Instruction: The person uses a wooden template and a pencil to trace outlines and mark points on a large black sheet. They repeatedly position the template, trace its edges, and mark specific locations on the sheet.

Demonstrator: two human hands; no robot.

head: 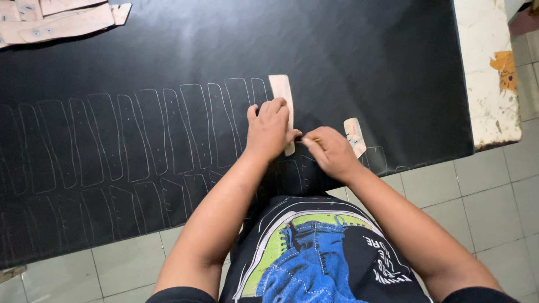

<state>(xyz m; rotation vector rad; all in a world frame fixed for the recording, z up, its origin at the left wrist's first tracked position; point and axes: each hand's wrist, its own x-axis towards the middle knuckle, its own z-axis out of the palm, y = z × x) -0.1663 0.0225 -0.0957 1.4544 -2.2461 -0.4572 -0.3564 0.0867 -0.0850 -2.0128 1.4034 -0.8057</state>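
At the centre of the frame, the left hand [269,128] presses flat, fingers spread, on a long tan pattern strip [281,90] lying on the black sheet [348,50], while the right hand [331,151] pinches a thin marking tool [310,139] against the strip's lower edge. A second, shorter tan strip [354,136] lies just right of the hands near the sheet's lower edge, a stack of tan pieces [62,22] sits at upper left, and the sheet's upper middle is open. Two rows of chalk outlines [140,134] fill the left half.

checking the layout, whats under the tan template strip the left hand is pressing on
The tan template strip lies flat on the black sheet, beside traced white outlines. The left hand covers its middle, so any outline beneath the strip cannot be seen.
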